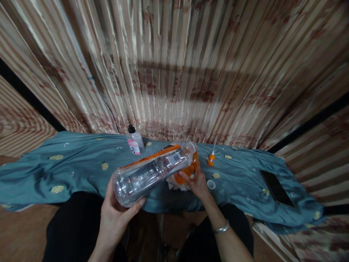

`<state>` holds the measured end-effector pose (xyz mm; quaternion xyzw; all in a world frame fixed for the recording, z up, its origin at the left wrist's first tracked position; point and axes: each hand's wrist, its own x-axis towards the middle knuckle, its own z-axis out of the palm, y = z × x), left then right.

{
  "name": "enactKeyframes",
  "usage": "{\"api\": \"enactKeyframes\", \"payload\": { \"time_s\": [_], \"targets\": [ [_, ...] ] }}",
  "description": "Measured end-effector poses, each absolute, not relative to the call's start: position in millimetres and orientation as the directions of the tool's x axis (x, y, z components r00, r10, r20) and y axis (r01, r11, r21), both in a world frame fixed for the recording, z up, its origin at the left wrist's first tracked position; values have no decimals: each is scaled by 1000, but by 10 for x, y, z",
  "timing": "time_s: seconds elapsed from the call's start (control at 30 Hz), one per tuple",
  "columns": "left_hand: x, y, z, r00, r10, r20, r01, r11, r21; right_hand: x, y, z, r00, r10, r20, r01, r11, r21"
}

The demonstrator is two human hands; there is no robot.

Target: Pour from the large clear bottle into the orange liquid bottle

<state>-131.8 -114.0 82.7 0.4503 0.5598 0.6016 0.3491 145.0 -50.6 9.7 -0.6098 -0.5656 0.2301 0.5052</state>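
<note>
The left hand [116,211] clasps the clear bottle [154,174], its neck slanting rightward. Near that neck, the right hand [198,183] grips an orange bottle [186,174].

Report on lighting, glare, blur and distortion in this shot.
Head view: dim light, with a darker shadow band across the curtain; head view: white glints on the clear bottle; head view: overall softness, print on the pink-labelled bottle unreadable; head view: curtain stripes fanning towards the edges, suggesting wide-angle stretch.

Light is dim, the clear bottle [148,175] glints, and edges blur.
</note>
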Motion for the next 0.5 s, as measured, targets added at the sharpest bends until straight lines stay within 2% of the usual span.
{"api": "enactKeyframes", "payload": {
  "time_s": [0.17,0.33,0.5],
  "targets": [
    [-1305,-1143,817,-354,927,121,70,-102,992,1446,-517,106,242,919,311,452,177,-874],
    [-1226,-1183,865,-399,901,167,89,-143,986,1443,-514,115,246,919,308,455,171,-874],
    [-1264,-1174,861,-373,910,183,121,-148,982,1443,-510,110,257,918,302,453,162,-877]
  ]
}}
